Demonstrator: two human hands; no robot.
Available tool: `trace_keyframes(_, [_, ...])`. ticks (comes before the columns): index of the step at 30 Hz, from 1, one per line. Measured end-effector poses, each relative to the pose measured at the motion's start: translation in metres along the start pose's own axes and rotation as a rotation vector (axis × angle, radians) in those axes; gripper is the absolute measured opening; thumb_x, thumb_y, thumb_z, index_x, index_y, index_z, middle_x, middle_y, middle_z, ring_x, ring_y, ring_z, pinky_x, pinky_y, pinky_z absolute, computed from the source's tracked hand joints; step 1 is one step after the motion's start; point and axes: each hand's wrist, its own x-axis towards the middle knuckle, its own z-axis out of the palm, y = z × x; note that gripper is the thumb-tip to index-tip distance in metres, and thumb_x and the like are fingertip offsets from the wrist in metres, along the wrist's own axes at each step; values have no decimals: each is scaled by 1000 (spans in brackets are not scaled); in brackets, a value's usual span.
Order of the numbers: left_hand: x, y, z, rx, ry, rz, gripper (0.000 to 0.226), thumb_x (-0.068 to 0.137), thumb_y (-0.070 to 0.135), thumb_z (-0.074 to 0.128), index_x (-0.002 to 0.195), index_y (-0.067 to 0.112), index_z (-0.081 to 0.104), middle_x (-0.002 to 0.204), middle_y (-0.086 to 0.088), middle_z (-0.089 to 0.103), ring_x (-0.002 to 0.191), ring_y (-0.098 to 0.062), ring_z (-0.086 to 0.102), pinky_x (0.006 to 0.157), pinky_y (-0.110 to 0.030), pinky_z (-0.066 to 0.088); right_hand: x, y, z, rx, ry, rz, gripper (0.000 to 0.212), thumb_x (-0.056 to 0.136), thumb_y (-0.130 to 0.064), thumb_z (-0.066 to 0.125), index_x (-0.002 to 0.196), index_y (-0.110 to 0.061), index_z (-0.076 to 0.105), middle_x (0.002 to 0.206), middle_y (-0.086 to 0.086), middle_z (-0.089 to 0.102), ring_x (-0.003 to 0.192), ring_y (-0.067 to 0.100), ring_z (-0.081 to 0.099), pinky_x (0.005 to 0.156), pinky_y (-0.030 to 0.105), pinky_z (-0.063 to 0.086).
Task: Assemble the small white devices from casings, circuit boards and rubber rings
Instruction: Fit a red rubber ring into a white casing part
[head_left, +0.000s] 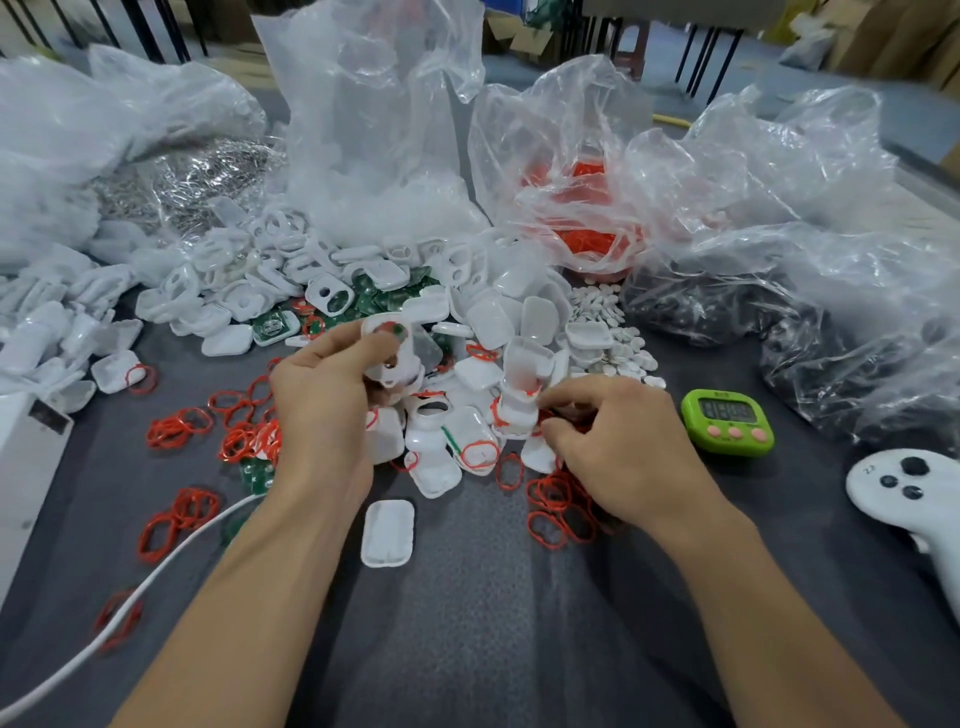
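Note:
My left hand (324, 400) grips a small white casing (392, 353) lifted above the pile, with a green board and a red ring showing inside it. My right hand (618, 447) has its fingers curled down into a heap of red rubber rings (558, 512) beside the casings; whether it pinches one I cannot tell. White casings (441, 447) lie piled between the hands, and one casing half (388, 532) lies alone nearer me. Green circuit boards (387, 299) sit further back among more casings.
Clear plastic bags (374, 130) of parts stand behind the pile, one holding red rings (592, 208). A green timer (727, 421) and a white controller (904, 493) lie to the right. A white cable (130, 608) crosses the grey cloth at left, beside a white box (26, 467).

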Motion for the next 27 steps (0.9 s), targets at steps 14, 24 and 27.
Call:
trace_keyframes(14, [28, -14, -14, 233, 157, 109, 9, 88, 13, 77, 83, 21, 77, 72, -1, 75, 45, -17, 61, 43, -26, 49, 105, -90, 73, -264, -336, -334, 55, 95, -11, 54, 149, -25, 52, 155, -1, 49, 146, 24, 36, 122, 41, 26])
trace_keyframes(24, [34, -18, -18, 364, 113, 125, 10, 80, 28, 79, 77, 38, 77, 70, 7, 75, 53, -19, 67, 46, -32, 54, 84, -81, 61, -219, -34, -293, 24, 92, -28, 62, 111, -29, 76, 106, 3, 75, 110, 24, 59, 100, 33, 30])
trace_keyframes(27, [33, -17, -17, 370, 104, 134, 7, 76, 33, 77, 79, 40, 77, 69, 6, 75, 55, -23, 68, 47, -35, 55, 74, -76, 48, -39, -73, -235, 19, 90, -20, 66, 96, -28, 82, 90, -7, 79, 87, 10, 67, 90, 24, 49])
